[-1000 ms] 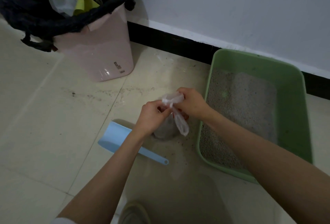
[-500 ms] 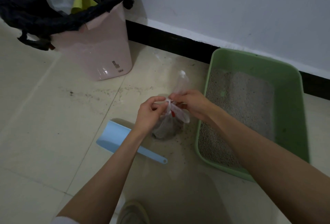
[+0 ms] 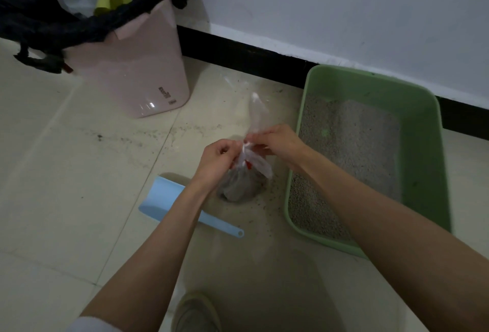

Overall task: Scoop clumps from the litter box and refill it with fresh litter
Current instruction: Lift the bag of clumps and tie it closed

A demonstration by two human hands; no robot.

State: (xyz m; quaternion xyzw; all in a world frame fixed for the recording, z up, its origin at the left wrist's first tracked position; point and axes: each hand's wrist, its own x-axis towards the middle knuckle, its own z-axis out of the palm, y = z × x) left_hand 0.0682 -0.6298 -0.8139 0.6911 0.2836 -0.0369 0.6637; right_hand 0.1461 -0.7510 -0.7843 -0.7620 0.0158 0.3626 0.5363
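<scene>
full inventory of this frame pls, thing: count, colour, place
litter box: 1, green, on the floor at right by the wall, grey litter inside
plastic bag: 1, clear, grey clumps inside, on the floor left of the box
scoop: 1, light blue, flat on the floor, partly under the left forearm
bin: 1, pink with black liner, upper left, rubbish inside
shoe: 1, beige, bottom edge
left hand: 1, pinches the bag neck
right hand: 1, pinches the bag neck
</scene>
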